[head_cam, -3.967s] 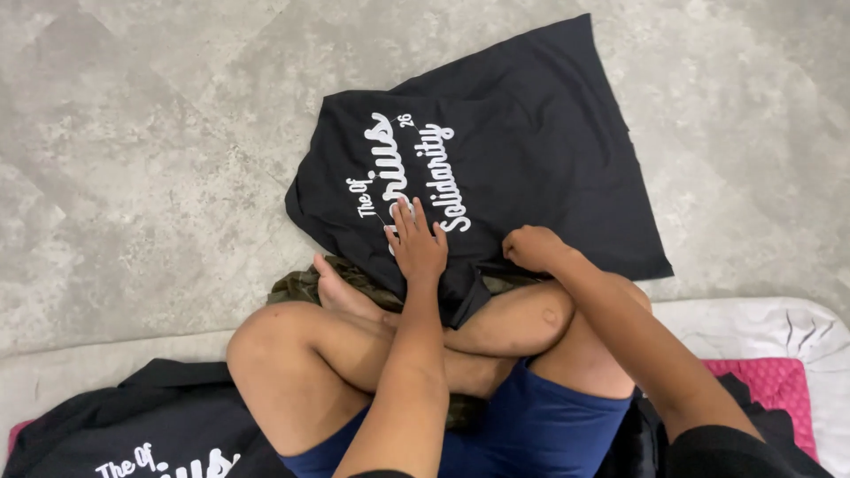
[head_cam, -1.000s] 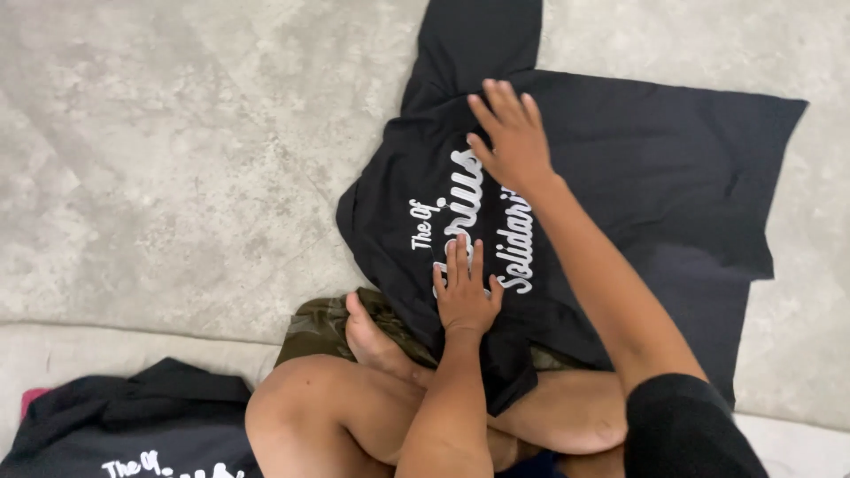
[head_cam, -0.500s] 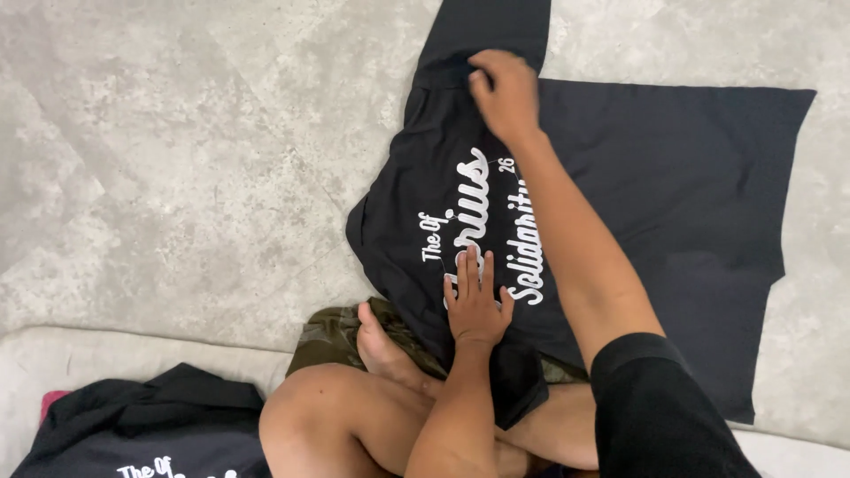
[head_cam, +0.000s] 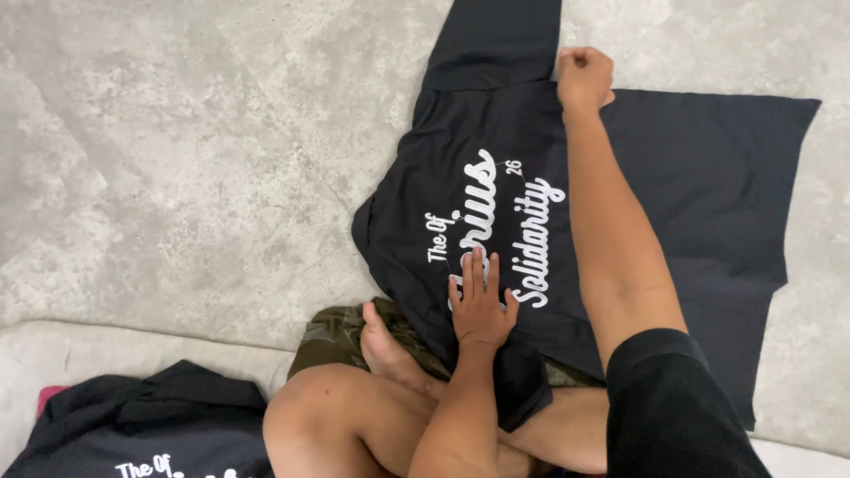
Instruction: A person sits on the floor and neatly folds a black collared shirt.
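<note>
A black T-shirt (head_cam: 691, 186) with white lettering lies spread on the grey floor in front of my crossed legs. My left hand (head_cam: 481, 301) rests flat on the lettering near the shirt's near edge, fingers together. My right hand (head_cam: 583, 77) is stretched far out and closed in a fist on the shirt's fabric where the far sleeve (head_cam: 496, 40) joins the body. The near sleeve drapes over my shin.
An olive-green cloth (head_cam: 332, 332) lies under my foot (head_cam: 381, 345). A second black shirt (head_cam: 133, 425) with white lettering is heaped at the lower left on a pale mat (head_cam: 106, 354). Bare grey concrete floor (head_cam: 177, 159) extends to the left.
My right hand has moved right along the shirt's far edge and closed on the fabric. The shirt lies flatter, with more lettering showing. My left hand has stayed pressed in place.
</note>
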